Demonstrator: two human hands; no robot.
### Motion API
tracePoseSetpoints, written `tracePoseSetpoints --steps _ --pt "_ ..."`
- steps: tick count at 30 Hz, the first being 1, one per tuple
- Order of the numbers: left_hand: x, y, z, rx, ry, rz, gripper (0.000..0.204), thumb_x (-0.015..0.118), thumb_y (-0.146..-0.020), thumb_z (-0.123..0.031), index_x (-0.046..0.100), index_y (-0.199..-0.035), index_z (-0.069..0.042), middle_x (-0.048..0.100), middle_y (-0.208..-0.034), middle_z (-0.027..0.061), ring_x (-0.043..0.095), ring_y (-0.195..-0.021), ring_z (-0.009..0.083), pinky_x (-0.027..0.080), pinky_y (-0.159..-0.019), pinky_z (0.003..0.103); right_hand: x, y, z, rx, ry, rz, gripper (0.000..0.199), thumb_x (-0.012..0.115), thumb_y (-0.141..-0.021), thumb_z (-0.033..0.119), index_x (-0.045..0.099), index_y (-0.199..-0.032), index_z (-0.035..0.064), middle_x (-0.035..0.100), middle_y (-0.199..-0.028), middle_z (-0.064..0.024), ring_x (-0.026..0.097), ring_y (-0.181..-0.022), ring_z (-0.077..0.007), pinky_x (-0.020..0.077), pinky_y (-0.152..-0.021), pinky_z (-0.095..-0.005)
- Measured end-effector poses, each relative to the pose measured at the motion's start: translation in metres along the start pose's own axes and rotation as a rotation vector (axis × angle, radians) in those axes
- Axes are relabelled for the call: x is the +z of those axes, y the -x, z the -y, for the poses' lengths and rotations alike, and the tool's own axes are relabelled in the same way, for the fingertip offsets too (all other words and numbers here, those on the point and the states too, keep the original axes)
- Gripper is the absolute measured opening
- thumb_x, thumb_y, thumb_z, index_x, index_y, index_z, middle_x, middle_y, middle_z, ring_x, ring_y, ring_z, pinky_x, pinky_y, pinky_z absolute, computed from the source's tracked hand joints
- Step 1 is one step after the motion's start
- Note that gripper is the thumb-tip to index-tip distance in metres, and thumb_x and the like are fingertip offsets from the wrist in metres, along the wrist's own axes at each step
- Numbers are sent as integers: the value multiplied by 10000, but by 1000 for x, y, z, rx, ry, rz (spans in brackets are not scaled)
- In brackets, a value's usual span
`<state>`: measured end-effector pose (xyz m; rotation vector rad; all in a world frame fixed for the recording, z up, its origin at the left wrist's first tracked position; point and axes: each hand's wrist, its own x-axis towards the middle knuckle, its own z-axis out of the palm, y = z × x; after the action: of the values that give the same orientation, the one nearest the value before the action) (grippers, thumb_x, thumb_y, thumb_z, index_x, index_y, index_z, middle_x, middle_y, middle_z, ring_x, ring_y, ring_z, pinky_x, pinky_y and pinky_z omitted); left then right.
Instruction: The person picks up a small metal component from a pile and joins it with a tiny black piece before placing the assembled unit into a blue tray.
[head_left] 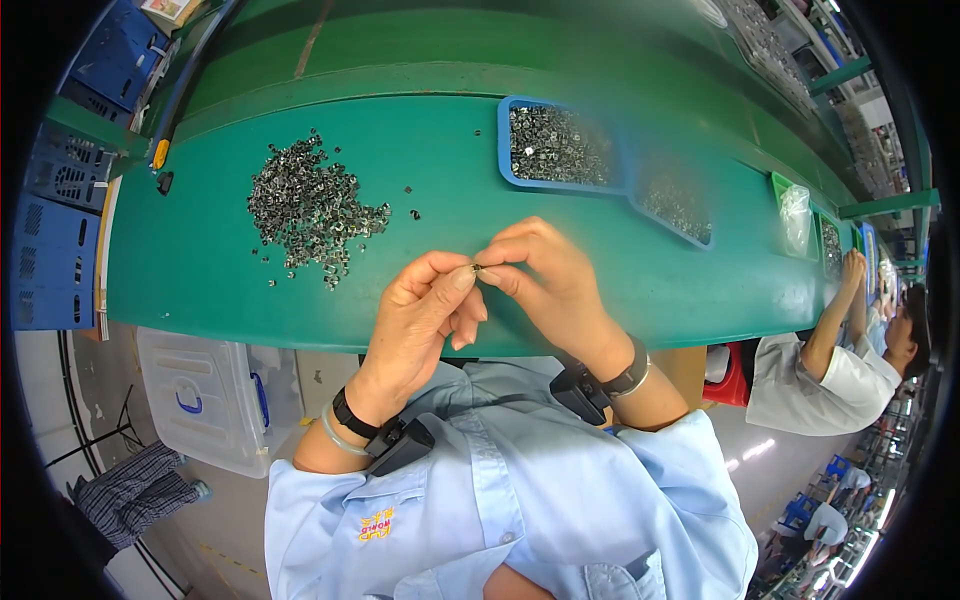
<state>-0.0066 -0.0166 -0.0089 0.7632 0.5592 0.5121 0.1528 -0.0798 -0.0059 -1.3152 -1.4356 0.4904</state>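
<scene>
My left hand (428, 300) and my right hand (540, 282) meet above the near edge of the green table, fingertips touching. Pinched between both thumbs and forefingers is a small dark metal part (477, 268); the fingers cover most of it, so its exact shape does not show. To the left lies a loose pile of small shiny metal parts (305, 205), with a few strays beside it. Beyond my right hand stands a blue tray (506, 150) of similar small parts. A second blue tray (672, 232) of parts adjoins it, blurred in the picture.
A green table (200, 270) spreads under my hands. At the far right are a green tray with a clear plastic bag (795, 220) and a co-worker (825, 380) at the same table. A clear lidded plastic box (200, 400) stands below the left edge; blue crates (55, 240) are stacked beyond it.
</scene>
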Motion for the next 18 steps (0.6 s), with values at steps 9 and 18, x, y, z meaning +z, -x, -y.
tracePoseSetpoints --steps 9,18 --pt "9 -2 -4 -65 121 54 150 546 -936 -192 546 -962 -44 582 -685 54 511 -515 104 382 -433 217 -6 1 -5 -44 -27 16 142 691 -773 67 634 -902 76 609 -869 -40 572 -805 -192 467 -695 -300" --pt "9 -4 4 13 70 50 137 552 -933 -200 543 -940 -63 576 -666 39 505 -516 97 400 -452 220 -2 8 -2 39 -55 -18 138 685 -781 71 634 -909 75 609 -873 -41 572 -812 -190 470 -709 -298"
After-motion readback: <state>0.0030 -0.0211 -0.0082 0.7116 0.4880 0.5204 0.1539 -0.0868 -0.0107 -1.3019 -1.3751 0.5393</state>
